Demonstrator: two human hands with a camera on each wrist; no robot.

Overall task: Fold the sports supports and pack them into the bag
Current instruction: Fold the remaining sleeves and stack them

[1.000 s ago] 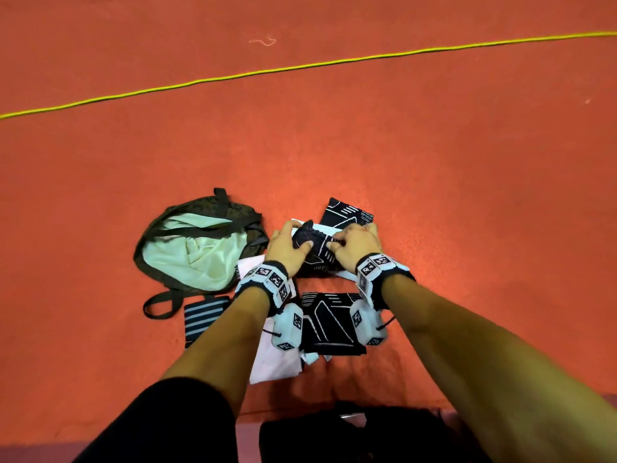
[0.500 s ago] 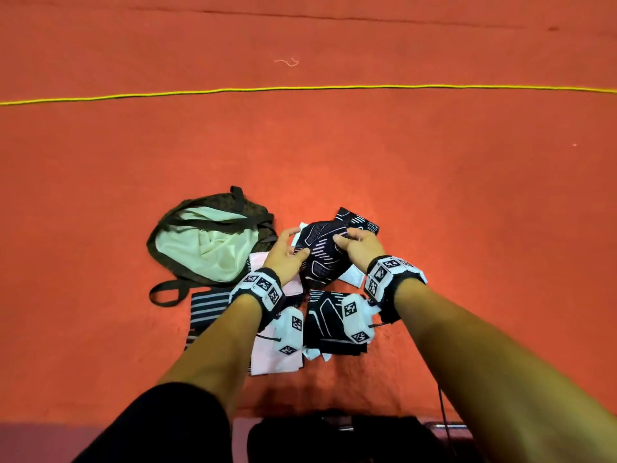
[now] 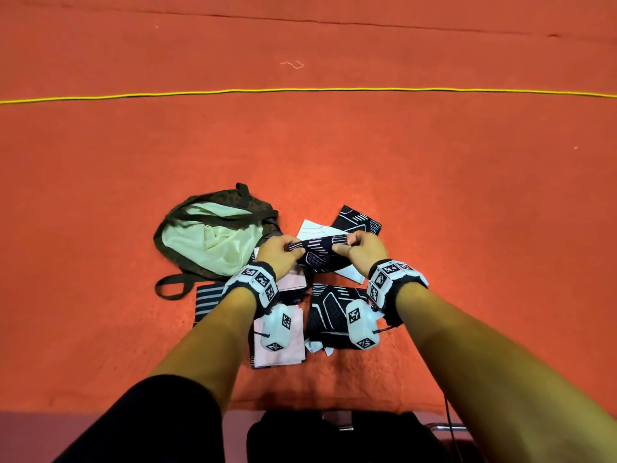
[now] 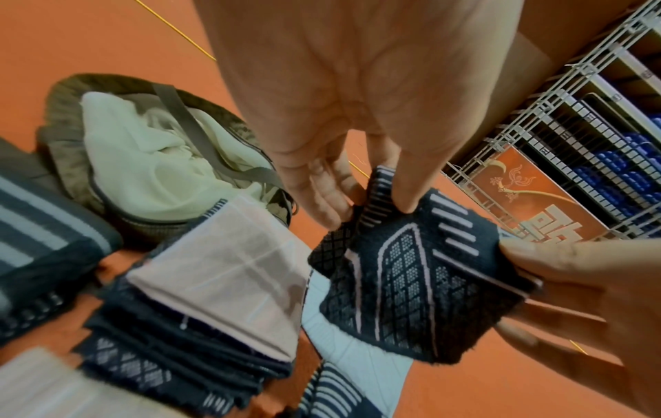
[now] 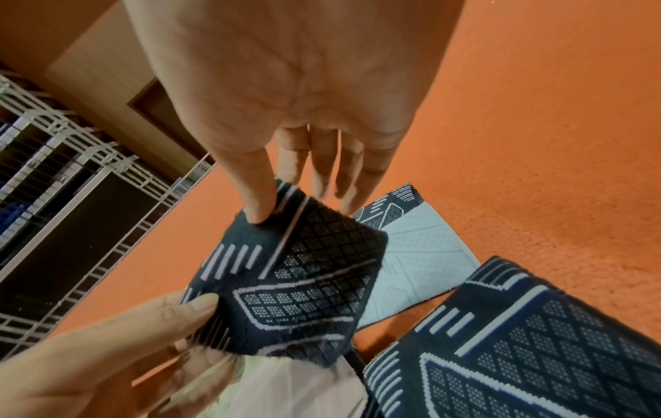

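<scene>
Nearest the person, a folded dark patterned support (image 3: 329, 315) and a pink-white folded piece (image 3: 280, 342) lay on the red floor (image 3: 467, 228), with a striped band (image 3: 207, 297) to their left. Just beyond, the left hand (image 3: 278, 252) and right hand (image 3: 365, 250) each pinched one end of a dark knitted sports support (image 3: 320, 253) between thumb and fingers, holding it stretched above the pile. Farther left lay the open bag (image 3: 213, 242), its pale lining showing. A yellow cord (image 3: 300, 91) crossed the floor beyond.
</scene>
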